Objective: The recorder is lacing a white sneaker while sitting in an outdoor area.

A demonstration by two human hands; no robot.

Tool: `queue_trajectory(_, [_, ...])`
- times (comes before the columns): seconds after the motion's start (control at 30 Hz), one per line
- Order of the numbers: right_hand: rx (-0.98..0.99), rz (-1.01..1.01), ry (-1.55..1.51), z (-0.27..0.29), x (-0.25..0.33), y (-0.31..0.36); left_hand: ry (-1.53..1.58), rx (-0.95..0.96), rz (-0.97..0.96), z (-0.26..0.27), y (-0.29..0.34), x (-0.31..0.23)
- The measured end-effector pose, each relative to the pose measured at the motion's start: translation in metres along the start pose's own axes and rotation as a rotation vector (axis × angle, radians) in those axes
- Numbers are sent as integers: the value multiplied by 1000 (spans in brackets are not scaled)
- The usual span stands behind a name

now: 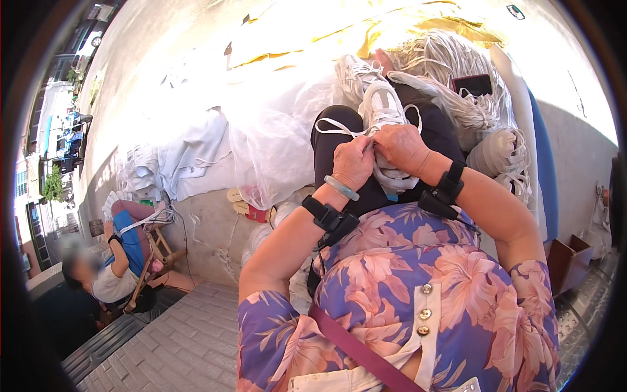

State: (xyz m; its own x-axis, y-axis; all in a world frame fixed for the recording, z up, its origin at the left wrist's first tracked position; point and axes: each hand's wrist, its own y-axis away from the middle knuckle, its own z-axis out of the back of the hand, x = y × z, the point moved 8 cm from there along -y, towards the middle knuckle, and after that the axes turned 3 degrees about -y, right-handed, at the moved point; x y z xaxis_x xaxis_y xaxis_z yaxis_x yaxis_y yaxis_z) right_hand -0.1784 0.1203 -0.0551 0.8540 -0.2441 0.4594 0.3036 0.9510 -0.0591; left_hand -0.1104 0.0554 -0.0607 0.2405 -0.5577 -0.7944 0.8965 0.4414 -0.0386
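Floral purple blouse (366,287) nearest, beyond it a white-and-grey shoe (381,101) lay between dark-trousered thighs (324,154), rounded toe pointing away, white laces (386,121) looping out to both sides, left hand (353,162) and right hand (401,149) curled nearly closed, both pinching the laces.

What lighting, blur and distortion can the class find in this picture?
Head view: glare washes out parts of the yellow sheet; head view: paving lies in shade, the shoe reads clearly; head view: a co-worker's head is blurred; head view: straight edges bend toward the black rim.
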Motion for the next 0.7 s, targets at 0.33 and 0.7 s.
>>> queue_trajectory(0.33, [-121,254,35,29,11,19,-143,101,-3,-3,-1,-19])
queue_trajectory(0.7, [-74,-149,-45,78,-93,198,-162,62,-124,0,6,-26])
